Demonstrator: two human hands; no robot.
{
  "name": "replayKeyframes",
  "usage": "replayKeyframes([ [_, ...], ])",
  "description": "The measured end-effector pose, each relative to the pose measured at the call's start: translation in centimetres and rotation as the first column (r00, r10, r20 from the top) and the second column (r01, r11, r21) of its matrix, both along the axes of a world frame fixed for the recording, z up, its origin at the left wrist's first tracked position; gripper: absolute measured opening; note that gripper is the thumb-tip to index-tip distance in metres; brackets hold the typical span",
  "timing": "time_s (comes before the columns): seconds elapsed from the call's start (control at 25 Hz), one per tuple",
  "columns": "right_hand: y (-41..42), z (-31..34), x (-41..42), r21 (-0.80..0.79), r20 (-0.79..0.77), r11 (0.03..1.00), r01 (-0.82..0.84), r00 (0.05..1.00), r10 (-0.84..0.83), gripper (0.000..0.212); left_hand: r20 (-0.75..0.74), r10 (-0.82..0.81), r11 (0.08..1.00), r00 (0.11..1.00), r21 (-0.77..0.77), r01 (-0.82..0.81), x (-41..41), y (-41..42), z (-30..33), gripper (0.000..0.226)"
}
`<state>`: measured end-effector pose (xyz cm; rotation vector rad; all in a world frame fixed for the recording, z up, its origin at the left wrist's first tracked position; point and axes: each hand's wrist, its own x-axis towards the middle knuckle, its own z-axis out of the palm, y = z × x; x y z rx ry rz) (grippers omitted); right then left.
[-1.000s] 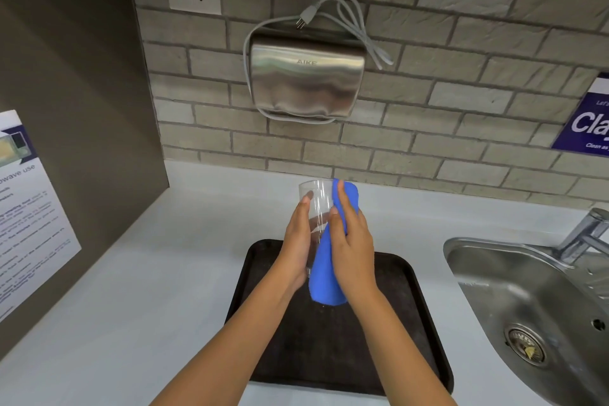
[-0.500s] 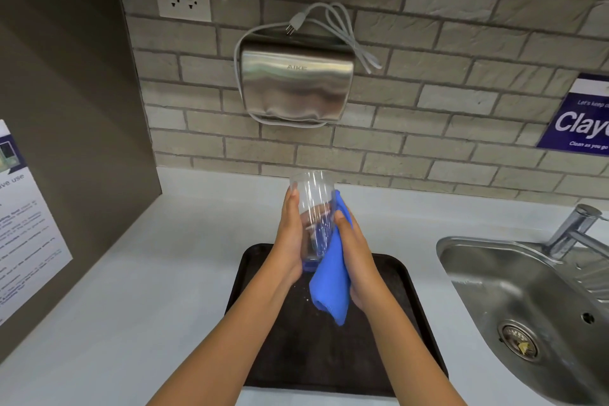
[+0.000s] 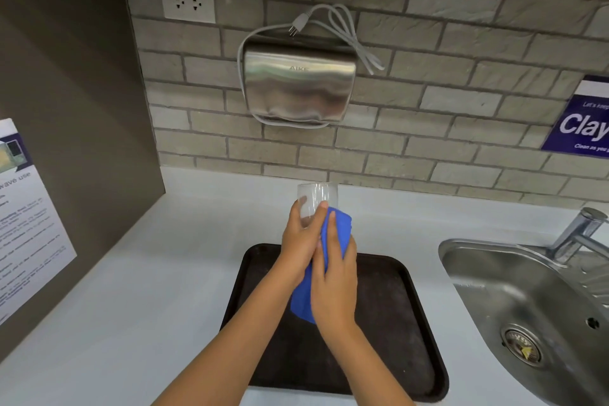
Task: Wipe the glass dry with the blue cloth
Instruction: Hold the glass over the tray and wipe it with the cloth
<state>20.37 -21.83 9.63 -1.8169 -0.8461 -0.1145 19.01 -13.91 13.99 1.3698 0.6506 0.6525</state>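
While my left hand grips the clear cylindrical glass, my right hand presses soft blue cloth against it, fingers closed, above the dark rectangular tray.

Tray on counter, sink to its right — dryer on wall behind (outlet upper-left).

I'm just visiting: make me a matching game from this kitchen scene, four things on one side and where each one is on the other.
Things:
1. glass
2. blue cloth
3. black tray
4. plug

Places:
A. lying on top of the wall dryer, not in the socket
B. on the white counter, under the hands
C. in the left hand
D. under the right hand, against the glass

Pairs: 1-C, 2-D, 3-B, 4-A
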Motion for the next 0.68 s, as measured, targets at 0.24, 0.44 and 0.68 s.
replayKeyframes([
  [0.24,0.2,3.4,2.7,0.227,-0.23,0.959,-0.169,0.948,0.221,0.043,0.09,-0.168,0.969,0.982,-0.167,0.181,-1.6,0.4,-1.0,0.046],
  [0.44,0.1,3.6,2.0,-0.025,-0.015,0.993,-0.112,0.994,0.111,0.047,0.221,-0.119,0.96,0.968,-0.221,0.169,-0.6,0.7,-0.4,0.048],
  [0.68,-0.2,5.3,4.2,0.271,-0.394,0.936,-0.226,0.861,0.322,0.039,0.17,-0.199,0.946,0.965,-0.225,0.235,-0.5,1.4,0.2,0.043],
])
